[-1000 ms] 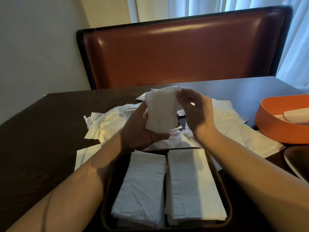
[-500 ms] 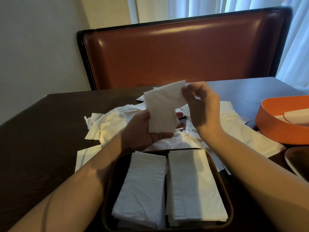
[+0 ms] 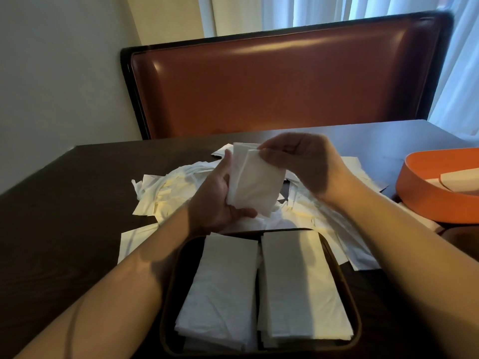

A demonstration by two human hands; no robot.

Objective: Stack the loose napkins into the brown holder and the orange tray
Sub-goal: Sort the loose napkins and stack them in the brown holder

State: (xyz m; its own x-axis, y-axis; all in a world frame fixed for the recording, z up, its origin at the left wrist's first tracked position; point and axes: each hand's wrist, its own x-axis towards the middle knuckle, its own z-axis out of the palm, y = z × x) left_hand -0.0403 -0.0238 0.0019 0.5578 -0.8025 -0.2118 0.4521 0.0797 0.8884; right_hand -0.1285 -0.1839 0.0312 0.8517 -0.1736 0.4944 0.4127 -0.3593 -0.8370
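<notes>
A white napkin (image 3: 255, 185) is held upright over the table's middle. My left hand (image 3: 216, 198) grips its lower left side, thumb along the edge. My right hand (image 3: 300, 164) pinches the top corner of its front layer. Just below, the brown holder (image 3: 348, 288) contains two side-by-side stacks of folded napkins (image 3: 293, 286). A pile of loose napkins (image 3: 166, 190) is spread on the dark table behind the holder. The orange tray (image 3: 425, 193) stands at the right edge with a napkin (image 3: 461, 178) inside.
A dark wooden table (image 3: 64, 216) carries everything. A red-brown padded bench back (image 3: 282, 84) rises behind its far edge. White curtains (image 3: 324, 11) hang beyond. A dark curved dish (image 3: 464, 235) peeks in at the right, below the orange tray.
My right hand moved from the napkin's right side up to its top corner and folded a layer leftward. The napkin now looks narrower; my left hand kept its grip.
</notes>
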